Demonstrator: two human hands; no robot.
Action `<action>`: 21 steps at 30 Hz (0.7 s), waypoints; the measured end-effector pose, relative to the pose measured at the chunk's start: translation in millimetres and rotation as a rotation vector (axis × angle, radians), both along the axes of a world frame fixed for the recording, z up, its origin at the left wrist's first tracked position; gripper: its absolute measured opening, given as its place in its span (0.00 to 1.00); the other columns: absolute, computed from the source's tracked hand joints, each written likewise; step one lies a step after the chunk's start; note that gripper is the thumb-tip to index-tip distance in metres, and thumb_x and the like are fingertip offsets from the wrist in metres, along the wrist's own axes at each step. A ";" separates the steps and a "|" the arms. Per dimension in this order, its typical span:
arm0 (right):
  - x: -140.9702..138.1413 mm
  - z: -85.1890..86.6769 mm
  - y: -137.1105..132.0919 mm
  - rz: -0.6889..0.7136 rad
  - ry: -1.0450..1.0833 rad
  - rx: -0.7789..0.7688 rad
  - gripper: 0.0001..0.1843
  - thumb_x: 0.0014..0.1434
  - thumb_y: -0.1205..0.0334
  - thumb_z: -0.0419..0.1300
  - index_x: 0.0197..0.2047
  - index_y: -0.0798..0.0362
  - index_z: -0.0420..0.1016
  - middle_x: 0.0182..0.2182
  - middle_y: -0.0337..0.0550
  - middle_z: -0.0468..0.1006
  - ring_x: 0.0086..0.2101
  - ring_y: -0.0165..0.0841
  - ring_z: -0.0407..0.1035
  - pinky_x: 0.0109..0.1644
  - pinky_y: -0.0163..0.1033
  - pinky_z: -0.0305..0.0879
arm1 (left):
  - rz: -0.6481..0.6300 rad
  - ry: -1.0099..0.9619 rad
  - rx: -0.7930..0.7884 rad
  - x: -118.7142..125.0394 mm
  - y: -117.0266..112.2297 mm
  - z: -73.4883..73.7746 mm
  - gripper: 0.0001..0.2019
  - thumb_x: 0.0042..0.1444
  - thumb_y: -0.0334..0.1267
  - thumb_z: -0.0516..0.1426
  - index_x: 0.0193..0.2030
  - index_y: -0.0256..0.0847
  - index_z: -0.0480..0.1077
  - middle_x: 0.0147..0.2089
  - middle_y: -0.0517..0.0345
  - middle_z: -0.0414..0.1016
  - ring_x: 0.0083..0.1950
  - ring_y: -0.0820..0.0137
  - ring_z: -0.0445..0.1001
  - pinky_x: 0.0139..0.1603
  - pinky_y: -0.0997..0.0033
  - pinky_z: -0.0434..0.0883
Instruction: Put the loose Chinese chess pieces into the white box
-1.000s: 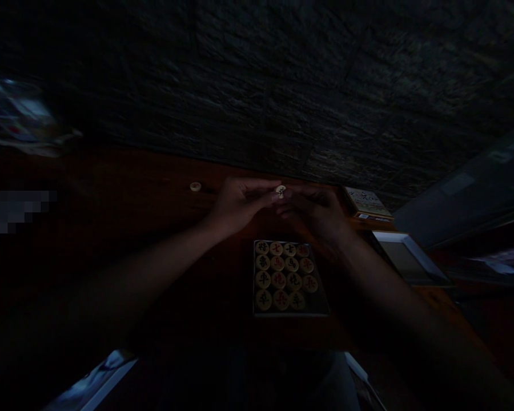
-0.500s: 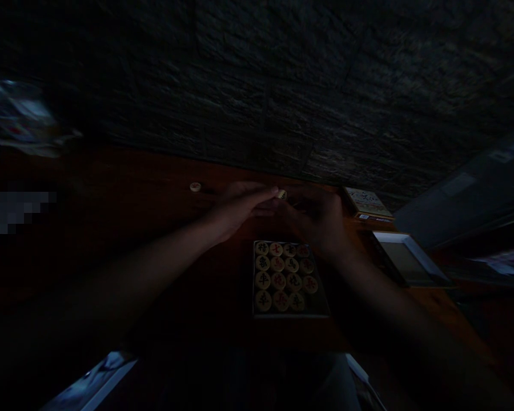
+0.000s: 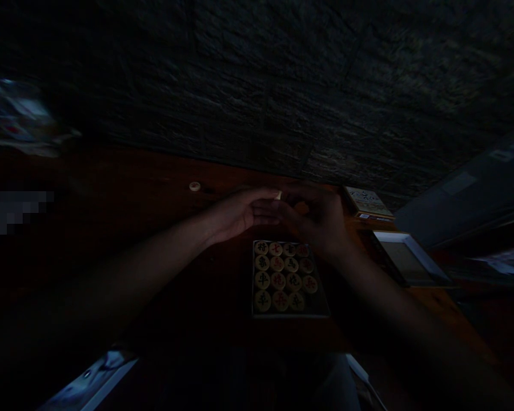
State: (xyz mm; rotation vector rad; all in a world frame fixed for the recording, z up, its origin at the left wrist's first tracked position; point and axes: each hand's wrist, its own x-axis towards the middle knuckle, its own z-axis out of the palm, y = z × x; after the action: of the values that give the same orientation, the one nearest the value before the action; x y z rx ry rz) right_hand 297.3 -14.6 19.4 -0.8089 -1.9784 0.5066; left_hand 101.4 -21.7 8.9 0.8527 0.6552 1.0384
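Observation:
My left hand [image 3: 240,212] and my right hand [image 3: 321,214] meet above the far part of the wooden table. Between their fingertips they pinch a small pale xiangqi piece [image 3: 278,195], seen mostly edge-on and partly covered by fingers. Just nearer to me lies a shallow square box [image 3: 289,315] with rows of round xiangqi pieces [image 3: 278,280], marked in black and red. Its near right corner shows a dark gap with no piece. One loose xiangqi piece [image 3: 195,186] rests on the table, left of my left hand.
A lidded-looking printed box [image 3: 368,204] stands at the right by the stone wall [image 3: 257,97]. Nearer is an open, shallow box part [image 3: 430,268] with pale sides. Clear plastic packaging [image 3: 25,117] sits at far left. The scene is very dark.
The held xiangqi piece has turned slightly between my fingers, and its marked side no longer shows. My left fingers have shifted a little. The boxes and loose piece stay put.

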 end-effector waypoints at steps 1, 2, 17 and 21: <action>0.3 0.4 -0.2 0.006 -0.010 0.017 0.16 0.62 0.49 0.73 0.50 0.47 0.88 0.39 0.44 0.87 0.37 0.38 0.78 0.46 0.44 0.74 | -0.010 0.000 -0.005 0.1 -0.2 0.4 0.06 0.61 0.38 0.68 0.39 0.37 0.83 0.37 0.50 0.86 0.39 0.66 0.84 0.48 0.63 0.81; 0.5 0.7 -0.3 0.009 -0.014 0.024 0.16 0.62 0.50 0.73 0.50 0.47 0.88 0.39 0.44 0.86 0.37 0.39 0.77 0.46 0.45 0.74 | -0.018 0.004 -0.004 0.2 -0.5 0.9 0.07 0.61 0.38 0.68 0.40 0.37 0.83 0.37 0.50 0.86 0.39 0.66 0.84 0.47 0.64 0.81; 2.5 0.0 2.6 0.049 -0.037 0.076 0.14 0.65 0.51 0.71 0.51 0.46 0.87 0.40 0.44 0.86 0.38 0.38 0.77 0.46 0.44 0.74 | -0.076 0.019 0.019 -4.8 1.2 0.8 0.08 0.61 0.39 0.71 0.41 0.36 0.84 0.40 0.49 0.86 0.41 0.67 0.84 0.49 0.65 0.80; 2.4 1.3 1.2 0.032 -0.060 0.052 0.16 0.65 0.50 0.70 0.53 0.47 0.87 0.40 0.45 0.87 0.37 0.38 0.77 0.45 0.44 0.74 | -0.061 0.019 0.039 -5.2 1.4 0.5 0.06 0.57 0.35 0.72 0.40 0.36 0.84 0.43 0.48 0.86 0.43 0.67 0.84 0.51 0.64 0.79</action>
State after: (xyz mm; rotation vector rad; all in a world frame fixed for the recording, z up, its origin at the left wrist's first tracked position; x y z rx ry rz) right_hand 299.7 -13.4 20.7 -0.7687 -2.0543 0.4524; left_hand 96.2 -20.3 9.5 0.9122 0.6234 0.9917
